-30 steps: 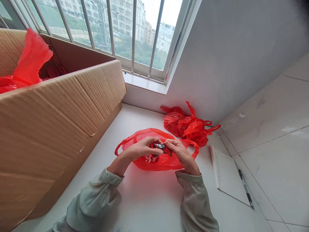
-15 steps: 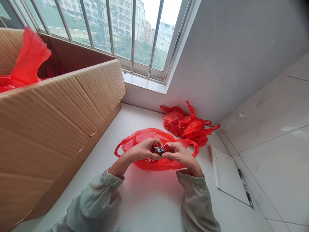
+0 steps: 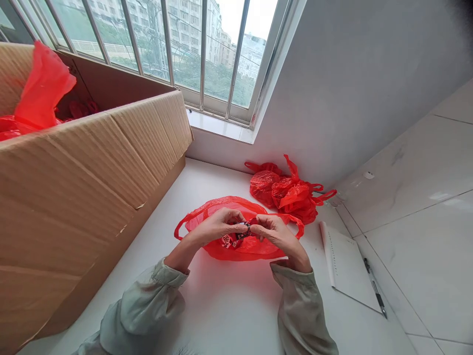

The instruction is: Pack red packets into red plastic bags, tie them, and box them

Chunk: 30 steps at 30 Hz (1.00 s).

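Observation:
Both of my hands meet over an open red plastic bag [image 3: 221,256] on the white table. Between their fingertips is a small wrapped candy [image 3: 243,232] with a red-and-black wrapper. My left hand [image 3: 219,226] pinches its left side with thumb and fingers. On the other side, my right hand [image 3: 276,234] is closed on the red end of the wrapper. Below the left fingers, other small red-and-white printed pieces [image 3: 226,241] lie in the bag. The fingers partly cover the candy.
A large cardboard box [image 3: 92,182] with red plastic bags [image 3: 46,91] inside stands at the left. Several filled red bags [image 3: 291,190] lie by the wall. A notebook [image 3: 351,266] and a pen [image 3: 376,288] are at the right, below a barred window [image 3: 207,54].
My left fingers have risen slightly and the candy has turned, so its printed face shows less. More of the pieces in the bag can be seen under my left hand.

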Motion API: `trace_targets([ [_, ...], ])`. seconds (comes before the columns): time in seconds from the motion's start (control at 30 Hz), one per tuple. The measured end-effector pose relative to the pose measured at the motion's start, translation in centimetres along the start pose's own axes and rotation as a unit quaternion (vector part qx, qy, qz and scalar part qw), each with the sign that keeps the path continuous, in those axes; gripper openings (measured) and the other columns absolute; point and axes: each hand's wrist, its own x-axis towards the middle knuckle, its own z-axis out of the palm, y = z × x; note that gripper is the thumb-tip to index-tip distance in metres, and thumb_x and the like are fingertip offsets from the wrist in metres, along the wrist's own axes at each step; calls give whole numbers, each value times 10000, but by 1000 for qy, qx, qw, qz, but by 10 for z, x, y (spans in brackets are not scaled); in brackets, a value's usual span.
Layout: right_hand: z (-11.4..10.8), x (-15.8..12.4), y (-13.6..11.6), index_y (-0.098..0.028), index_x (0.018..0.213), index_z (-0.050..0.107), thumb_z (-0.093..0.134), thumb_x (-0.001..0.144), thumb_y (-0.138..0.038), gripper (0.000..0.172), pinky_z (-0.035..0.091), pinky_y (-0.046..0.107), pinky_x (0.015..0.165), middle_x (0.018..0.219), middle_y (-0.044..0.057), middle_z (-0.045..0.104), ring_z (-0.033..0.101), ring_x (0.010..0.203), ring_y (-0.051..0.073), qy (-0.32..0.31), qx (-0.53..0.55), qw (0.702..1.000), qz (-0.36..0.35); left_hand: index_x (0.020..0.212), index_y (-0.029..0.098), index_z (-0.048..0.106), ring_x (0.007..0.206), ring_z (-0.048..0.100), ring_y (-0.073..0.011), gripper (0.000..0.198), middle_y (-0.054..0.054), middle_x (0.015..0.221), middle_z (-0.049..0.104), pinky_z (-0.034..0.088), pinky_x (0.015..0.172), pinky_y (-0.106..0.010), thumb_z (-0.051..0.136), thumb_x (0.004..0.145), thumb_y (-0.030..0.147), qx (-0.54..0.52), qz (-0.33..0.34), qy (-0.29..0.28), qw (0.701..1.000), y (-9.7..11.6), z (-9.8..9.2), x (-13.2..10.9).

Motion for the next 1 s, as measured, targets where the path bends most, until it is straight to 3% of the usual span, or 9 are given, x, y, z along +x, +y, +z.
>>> trace_targets([
  [0.1, 2, 2, -1, -183, 657, 519, 563, 902, -513, 414, 371, 251, 597, 637, -21, 514, 478, 615, 116, 19, -26, 999, -22, 858, 152, 633, 639, 595, -154, 308, -14, 739, 660, 451, 546, -247, 695, 809, 450, 40, 2, 23, 999, 1, 0, -1],
  [0.27, 1, 1, -2, -186, 614, 508, 560, 904, -533, 455, 353, 265, 616, 614, -16, 514, 454, 610, 120, -19, 24, 999, -26, 804, 162, 637, 669, 576, -155, 340, -11, 733, 642, 433, 569, -248, 679, 819, 499, 97, 30, 11, 995, 2, -1, 0],
  [0.73, 4, 4, 1, -192, 603, 484, 555, 897, -514, 441, 335, 262, 590, 593, -23, 490, 439, 587, 117, 46, -15, 998, -27, 801, 157, 640, 691, 561, -164, 373, -15, 733, 618, 428, 599, -257, 661, 824, 528, 99, 37, 60, 993, -1, 3, 3],
  [0.87, 3, 5, 4, -189, 621, 513, 550, 907, -521, 440, 358, 258, 597, 612, -13, 526, 475, 607, 123, 70, -28, 996, -37, 877, 136, 651, 778, 589, -177, 402, -47, 843, 659, 469, 691, -285, 648, 848, 537, 62, 67, 50, 995, -4, 4, 5],
  [1.0, 1, 5, 6, -187, 657, 531, 556, 904, -551, 441, 385, 255, 601, 628, -15, 548, 504, 602, 120, 40, -30, 998, -30, 905, 138, 648, 793, 602, -177, 378, -46, 860, 668, 470, 695, -285, 687, 840, 508, 46, 59, 26, 997, -6, 1, 5],
])
